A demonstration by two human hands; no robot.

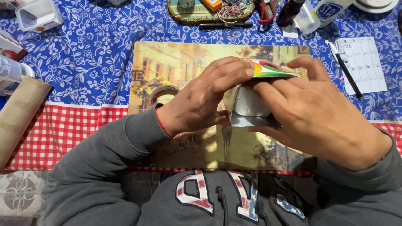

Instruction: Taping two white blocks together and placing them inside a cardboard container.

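You held a cut piece of carton (250,104), silver-white inside and printed in orange and green along its top edge, between both hands above the middle of a picture placemat (176,62). Your left hand (201,98) closed over its left side, fingers curled across the top edge. Your right hand (312,113) wrapped its right side, thumb under and fingers over. A roll of tape (161,94) lay on the mat just left of your left wrist. Far right, a black pen (345,69) rested beside a gridded sheet (364,62) on the blue flowered tablecloth (92,54). A gold-rimmed tray (209,12) sat at the far edge.
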